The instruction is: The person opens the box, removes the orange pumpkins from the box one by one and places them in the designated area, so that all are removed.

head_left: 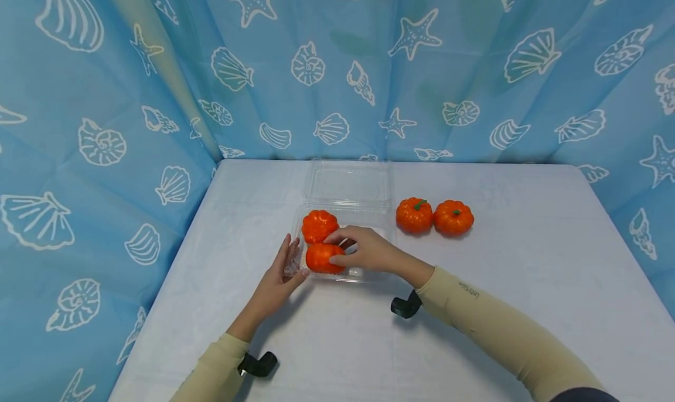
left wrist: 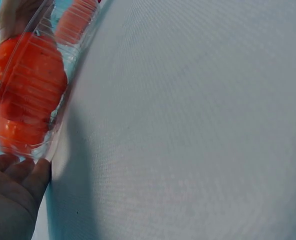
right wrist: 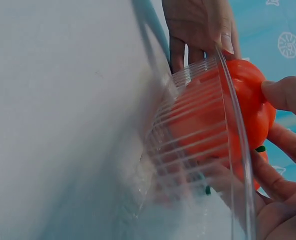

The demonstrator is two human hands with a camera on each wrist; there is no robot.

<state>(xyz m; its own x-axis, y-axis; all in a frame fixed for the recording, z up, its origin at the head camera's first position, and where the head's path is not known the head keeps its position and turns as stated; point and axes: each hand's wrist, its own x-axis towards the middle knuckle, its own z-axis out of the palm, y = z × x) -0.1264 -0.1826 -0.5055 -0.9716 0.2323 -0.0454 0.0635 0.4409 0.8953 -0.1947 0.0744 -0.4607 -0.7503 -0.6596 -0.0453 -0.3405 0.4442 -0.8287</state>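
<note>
A clear plastic clamshell box point(head_left: 377, 221) lies on the table with its lid folded back, away from me. My right hand point(head_left: 366, 249) holds a small orange pumpkin point(head_left: 318, 258) between thumb and fingers at the front left of the box. Behind it, in the back left of the box, sits another orange pumpkin point(head_left: 319, 225). My left hand point(head_left: 275, 282) rests at the box's left side, fingers extended along the outer wall and thumb near the front corner. In the right wrist view, the ribbed wall point(right wrist: 198, 110) stands in front of the held pumpkin point(right wrist: 253, 100).
Two more orange pumpkins with green stems, a left one point(head_left: 414, 215) and a right one point(head_left: 453, 218), stand side by side right of the box. The transparent lid point(head_left: 348, 184) reaches to the table's back edge. A blue shell-patterned curtain point(head_left: 337, 68) surrounds the white table point(head_left: 527, 261).
</note>
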